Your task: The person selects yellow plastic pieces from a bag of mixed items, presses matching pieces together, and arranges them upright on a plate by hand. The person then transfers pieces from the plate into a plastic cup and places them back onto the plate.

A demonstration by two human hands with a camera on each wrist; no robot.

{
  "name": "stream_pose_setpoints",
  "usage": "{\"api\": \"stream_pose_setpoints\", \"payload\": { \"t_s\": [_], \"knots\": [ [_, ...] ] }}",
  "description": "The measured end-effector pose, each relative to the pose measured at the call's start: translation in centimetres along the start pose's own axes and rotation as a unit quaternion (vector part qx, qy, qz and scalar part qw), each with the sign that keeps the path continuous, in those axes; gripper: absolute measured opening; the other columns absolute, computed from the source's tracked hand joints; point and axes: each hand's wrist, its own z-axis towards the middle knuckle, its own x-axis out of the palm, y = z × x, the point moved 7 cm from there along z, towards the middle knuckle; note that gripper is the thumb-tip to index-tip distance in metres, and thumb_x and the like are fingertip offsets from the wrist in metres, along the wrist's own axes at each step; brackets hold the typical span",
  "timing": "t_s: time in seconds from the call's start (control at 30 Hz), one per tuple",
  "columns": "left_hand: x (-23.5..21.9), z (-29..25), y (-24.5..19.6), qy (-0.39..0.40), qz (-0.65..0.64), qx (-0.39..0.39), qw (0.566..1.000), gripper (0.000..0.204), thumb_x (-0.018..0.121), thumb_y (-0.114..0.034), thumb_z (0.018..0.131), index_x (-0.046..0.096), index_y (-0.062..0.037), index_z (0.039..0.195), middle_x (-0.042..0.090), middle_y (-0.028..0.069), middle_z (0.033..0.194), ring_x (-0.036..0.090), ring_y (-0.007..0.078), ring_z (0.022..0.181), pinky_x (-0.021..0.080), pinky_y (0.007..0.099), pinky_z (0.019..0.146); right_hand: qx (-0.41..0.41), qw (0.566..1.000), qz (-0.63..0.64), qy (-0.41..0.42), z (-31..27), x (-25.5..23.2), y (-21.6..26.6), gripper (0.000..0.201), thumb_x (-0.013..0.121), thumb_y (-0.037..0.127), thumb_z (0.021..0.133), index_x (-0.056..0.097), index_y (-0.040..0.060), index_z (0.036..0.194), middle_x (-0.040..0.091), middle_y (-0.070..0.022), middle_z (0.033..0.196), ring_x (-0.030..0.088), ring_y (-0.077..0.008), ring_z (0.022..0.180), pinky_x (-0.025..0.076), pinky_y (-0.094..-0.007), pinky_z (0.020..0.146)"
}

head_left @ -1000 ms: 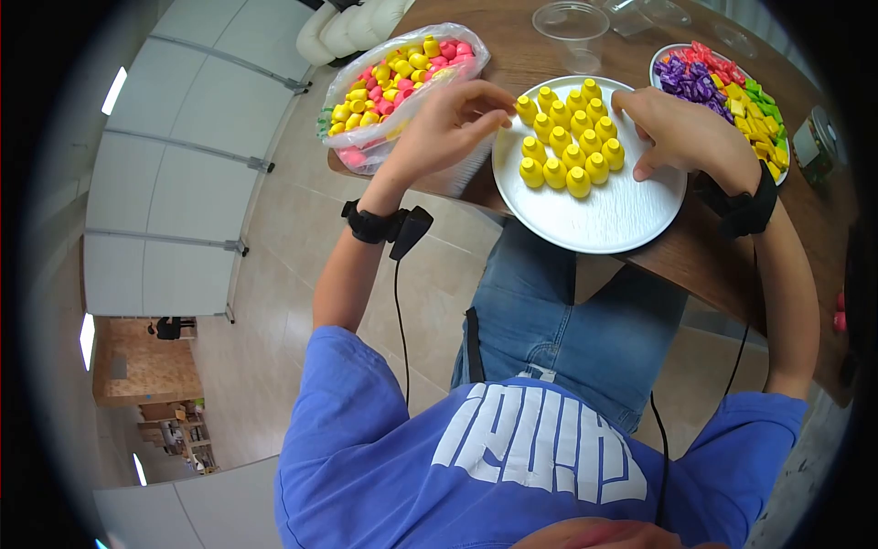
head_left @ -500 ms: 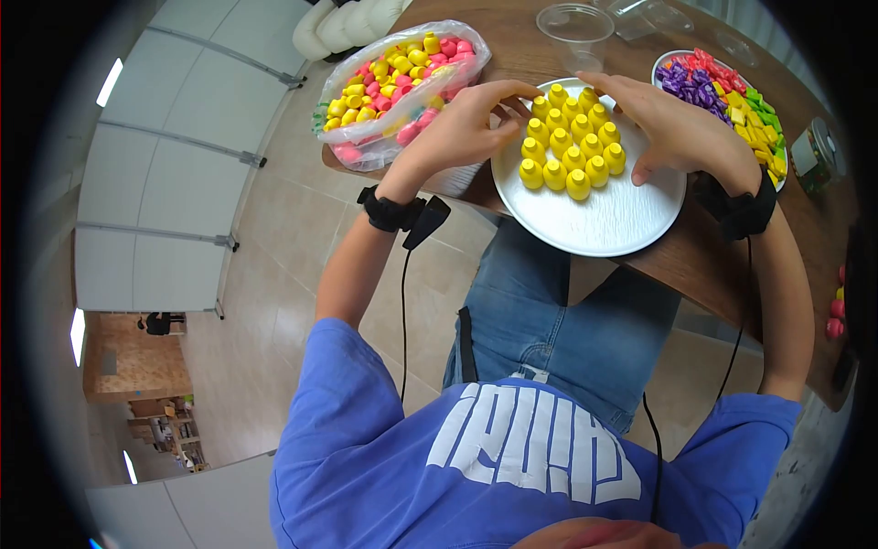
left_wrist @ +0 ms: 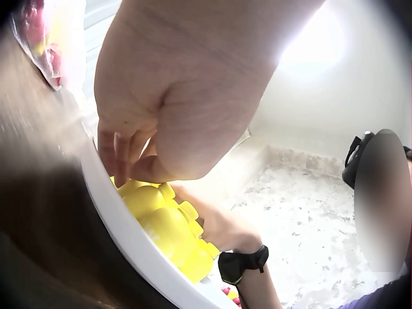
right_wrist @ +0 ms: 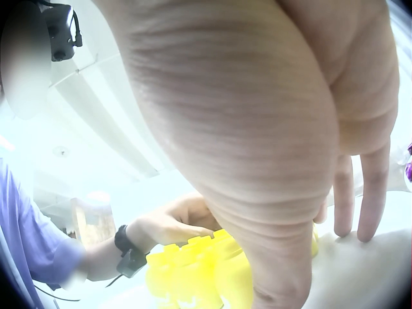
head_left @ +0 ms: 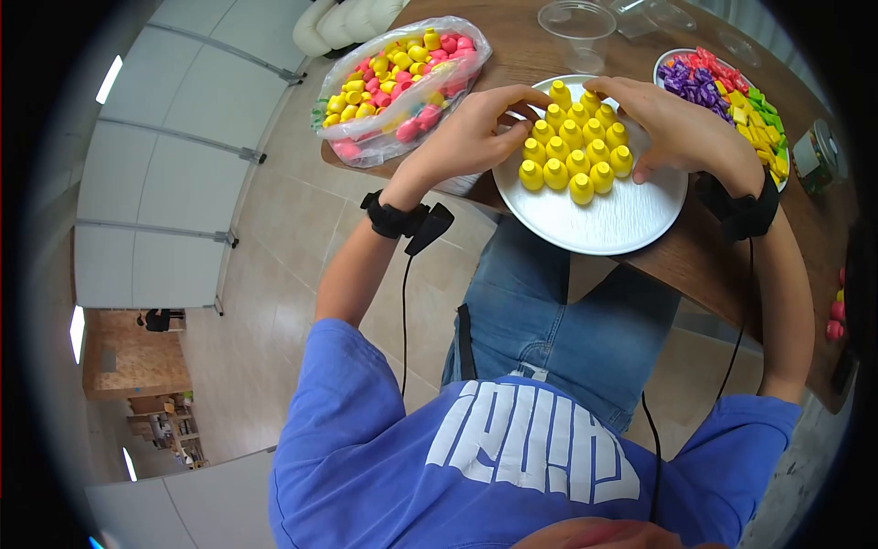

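Several small yellow bottle-shaped pieces point(head_left: 576, 137) stand upright in close rows on a round white plate point(head_left: 594, 229). My left hand point(head_left: 480, 128) curves loosely around the left and back of the group, fingertips right at the outer pieces. On the other side, my right hand point(head_left: 677, 123) spreads around the group, its index finger at the back piece and its thumb beside the right edge. In the left wrist view, the left fingers hang down at the yellow pieces point(left_wrist: 167, 235). The right wrist view has two right fingers point(right_wrist: 372, 199) extended down to the plate.
A clear bag point(head_left: 357, 146) of yellow and pink pieces lies left of the plate. Behind stands a transparent plastic cup point(head_left: 578, 27). To the right are a plate of colourful wrapped pieces point(head_left: 700, 87) and a jar point(head_left: 817, 151). The wooden table's edge point(head_left: 704, 279) faces the person's lap.
Both hands have closed in around the back of the group, the left moving right and the right index finger moving left. The left and back pieces have shifted rightward, making the rows tighter.
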Motion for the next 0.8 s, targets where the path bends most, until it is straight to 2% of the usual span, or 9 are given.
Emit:
{"api": "stream_pose_setpoints", "payload": {
  "t_s": [0.07, 0.2, 0.27, 0.37, 0.43, 0.53, 0.63, 0.7, 0.8],
  "knots": [
    [-0.1, -0.2, 0.0, -0.004, -0.022, -0.027, 0.999, 0.032, 0.055, -0.008, 0.102, 0.063, -0.0004, 0.132, 0.068, 0.0137, 0.130, 0.067, 0.0212, 0.118, 0.054, 0.0333, 0.104, 0.008, 1.000, -0.007, 0.006, -0.1, -0.1, 0.1, 0.111, 0.089, -0.010, 0.054, 0.040, 0.0034, 0.153, 0.049, -0.0180, 0.155, 0.050, -0.0336, 0.141, 0.045, -0.0408, 0.118],
    [0.4, -1.3, 0.6, -0.042, -0.075, -0.025, 0.996, 0.031, 0.055, -0.015, 0.106, 0.062, -0.0007, 0.132, 0.068, 0.0137, 0.129, 0.066, 0.0211, 0.119, 0.055, 0.0327, 0.102, 0.002, 1.000, -0.005, 0.018, -0.2, -0.1, 0.1, 0.114, 0.091, -0.006, 0.054, 0.039, 0.0054, 0.154, 0.051, -0.0177, 0.153, 0.052, -0.0338, 0.139, 0.045, -0.0409, 0.117],
    [0.8, -1.7, 0.9, -0.102, -0.105, -0.041, 0.988, 0.036, 0.049, -0.024, 0.110, 0.060, 0.0002, 0.133, 0.067, 0.0144, 0.129, 0.064, 0.0224, 0.120, 0.052, 0.0325, 0.102, 0.005, 0.999, 0.001, 0.034, -0.3, -0.6, 0.3, 0.118, 0.093, -0.005, 0.053, 0.036, 0.0062, 0.156, 0.051, -0.0177, 0.153, 0.053, -0.0339, 0.138, 0.045, -0.0407, 0.117],
    [1.9, -2.2, -0.3, -0.124, -0.111, -0.070, 0.984, 0.043, 0.042, -0.032, 0.113, 0.058, 0.0019, 0.134, 0.066, 0.0158, 0.128, 0.062, 0.0233, 0.120, 0.048, 0.0331, 0.103, -0.019, 0.997, 0.023, 0.073, -0.7, -0.3, 0.4, 0.129, 0.096, 0.003, 0.051, 0.028, 0.0069, 0.161, 0.047, -0.0193, 0.155, 0.049, -0.0338, 0.142, 0.041, -0.0394, 0.119],
    [2.6, -2.5, -1.0, -0.145, -0.106, -0.082, 0.980, 0.046, 0.040, -0.035, 0.113, 0.057, 0.0031, 0.133, 0.066, 0.0170, 0.127, 0.061, 0.0244, 0.119, 0.044, 0.0340, 0.104, -0.132, 0.991, 0.015, 0.006, -0.2, 0.1, 1.0, 0.137, 0.098, 0.011, 0.051, 0.021, 0.0077, 0.164, 0.039, -0.0209, 0.159, 0.042, -0.0343, 0.147, 0.035, -0.0385, 0.123],
    [3.0, -2.7, -1.7, -0.178, -0.130, -0.080, 0.972, 0.046, 0.041, -0.035, 0.112, 0.057, 0.0029, 0.134, 0.065, 0.0180, 0.126, 0.061, 0.0248, 0.119, 0.044, 0.0343, 0.105, -0.147, 0.988, 0.047, -0.007, 0.0, 0.9, 2.2, 0.138, 0.100, 0.018, 0.052, 0.020, 0.0085, 0.164, 0.035, -0.0213, 0.161, 0.035, -0.0364, 0.151, 0.030, -0.0401, 0.126],
    [3.2, -2.9, -1.9, -0.190, -0.153, -0.098, 0.965, 0.047, 0.040, -0.036, 0.112, 0.055, 0.0027, 0.135, 0.064, 0.0188, 0.127, 0.060, 0.0256, 0.121, 0.043, 0.0346, 0.107, -0.126, 0.989, 0.073, -0.018, 0.1, 0.9, 2.7, 0.140, 0.101, 0.020, 0.051, 0.019, 0.0094, 0.164, 0.034, -0.0205, 0.161, 0.034, -0.0381, 0.151, 0.029, -0.0426, 0.126],
    [3.3, -3.0, -2.0, -0.206, -0.151, -0.089, 0.963, 0.047, 0.044, -0.033, 0.111, 0.053, 0.0073, 0.135, 0.065, 0.0295, 0.126, 0.064, 0.0389, 0.119, 0.048, 0.0421, 0.103, -0.135, 0.988, 0.070, -0.016, 0.4, 1.1, 2.5, 0.140, 0.100, 0.019, 0.051, 0.020, 0.0097, 0.164, 0.034, -0.0196, 0.162, 0.034, -0.0382, 0.150, 0.030, -0.0431, 0.126],
    [3.5, -2.9, -2.5, -0.197, -0.149, -0.073, 0.966, 0.048, 0.043, -0.033, 0.112, 0.051, 0.0071, 0.136, 0.065, 0.0295, 0.126, 0.064, 0.0390, 0.120, 0.048, 0.0421, 0.104, -0.127, 0.989, 0.070, -0.006, 0.5, 1.2, 2.6, 0.137, 0.100, 0.018, 0.051, 0.022, 0.0103, 0.163, 0.034, -0.0179, 0.162, 0.034, -0.0382, 0.150, 0.030, -0.0434, 0.126]
  ]
}}
